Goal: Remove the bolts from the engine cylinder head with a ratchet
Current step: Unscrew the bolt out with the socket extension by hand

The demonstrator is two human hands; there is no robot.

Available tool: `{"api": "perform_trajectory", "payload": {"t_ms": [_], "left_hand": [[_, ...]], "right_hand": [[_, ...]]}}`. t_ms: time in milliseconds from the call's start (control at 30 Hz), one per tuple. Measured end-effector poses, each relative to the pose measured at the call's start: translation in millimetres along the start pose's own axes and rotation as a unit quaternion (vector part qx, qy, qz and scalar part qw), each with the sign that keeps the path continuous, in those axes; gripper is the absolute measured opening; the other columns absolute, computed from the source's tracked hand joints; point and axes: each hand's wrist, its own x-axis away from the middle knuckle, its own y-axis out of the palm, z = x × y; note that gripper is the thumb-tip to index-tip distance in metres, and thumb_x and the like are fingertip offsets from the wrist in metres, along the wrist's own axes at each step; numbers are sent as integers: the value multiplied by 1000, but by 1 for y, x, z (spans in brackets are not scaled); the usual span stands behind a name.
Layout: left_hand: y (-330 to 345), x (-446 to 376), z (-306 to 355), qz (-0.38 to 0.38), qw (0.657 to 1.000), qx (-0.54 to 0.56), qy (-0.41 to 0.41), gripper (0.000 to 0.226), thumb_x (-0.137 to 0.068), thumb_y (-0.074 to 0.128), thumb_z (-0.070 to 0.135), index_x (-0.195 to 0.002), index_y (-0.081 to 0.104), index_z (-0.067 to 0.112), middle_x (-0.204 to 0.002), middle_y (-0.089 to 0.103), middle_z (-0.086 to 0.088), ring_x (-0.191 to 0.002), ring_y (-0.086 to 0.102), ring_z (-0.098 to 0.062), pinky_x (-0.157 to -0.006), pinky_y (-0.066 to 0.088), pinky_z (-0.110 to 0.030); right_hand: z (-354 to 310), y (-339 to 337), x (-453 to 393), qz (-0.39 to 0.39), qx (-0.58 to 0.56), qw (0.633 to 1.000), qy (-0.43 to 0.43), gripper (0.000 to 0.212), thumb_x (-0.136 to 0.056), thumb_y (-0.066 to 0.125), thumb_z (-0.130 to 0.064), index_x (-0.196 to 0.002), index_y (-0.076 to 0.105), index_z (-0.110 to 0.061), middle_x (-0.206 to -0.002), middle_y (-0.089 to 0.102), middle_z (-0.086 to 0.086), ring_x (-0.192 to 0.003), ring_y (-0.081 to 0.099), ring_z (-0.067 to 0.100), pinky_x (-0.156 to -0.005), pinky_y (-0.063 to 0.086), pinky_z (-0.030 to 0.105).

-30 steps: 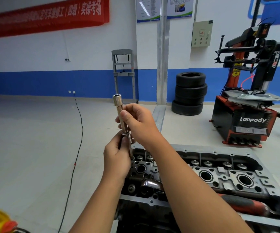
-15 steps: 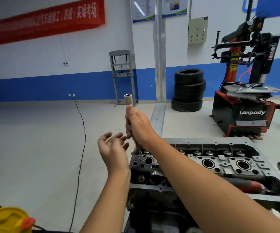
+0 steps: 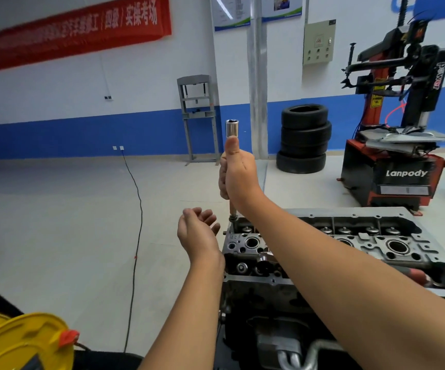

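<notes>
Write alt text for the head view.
The right hand grips an upright socket extension above the cylinder head. The left hand hovers open, palm up, beside it. Stacked tyres stand behind.

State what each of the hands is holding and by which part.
The right hand grips the long silver metal socket extension bar round its middle, socket end up. The left hand is open and holds nothing.

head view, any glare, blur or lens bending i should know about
Head view: wide-angle bending bows the red banner and the wall's blue stripe; the ceiling light glares off the wall posters; the banner text is soft while the right hand, the socket above it and the cylinder head are sharp; lighting is even, shadows faint.
</notes>
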Motion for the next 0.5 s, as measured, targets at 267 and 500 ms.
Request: {"api": "perform_trajectory", "payload": {"t_ms": [267,500], "left_hand": [[7,7,-9,-108,949,-274,114,26,-104,42,19,-102,66,29,-95,71,11,-84,65,-7,-65,50,-28],[14,8,-16,-233,830,-464,204,19,-105,56,14,-113,72,21,-100,71,9,-85,63,-3,-65,42,-9]], "right_hand": [[-35,-1,-26,-14,-61,998,-22,62,-104,35,-62,-56,39,-24,-50,32,-4,-39,26,14,-41,24,25],[-72,-22,-53,44,-114,992,44,67,-94,37,-81,-56,36,-25,-54,29,-5,-48,17,16,-53,14,37]]}}
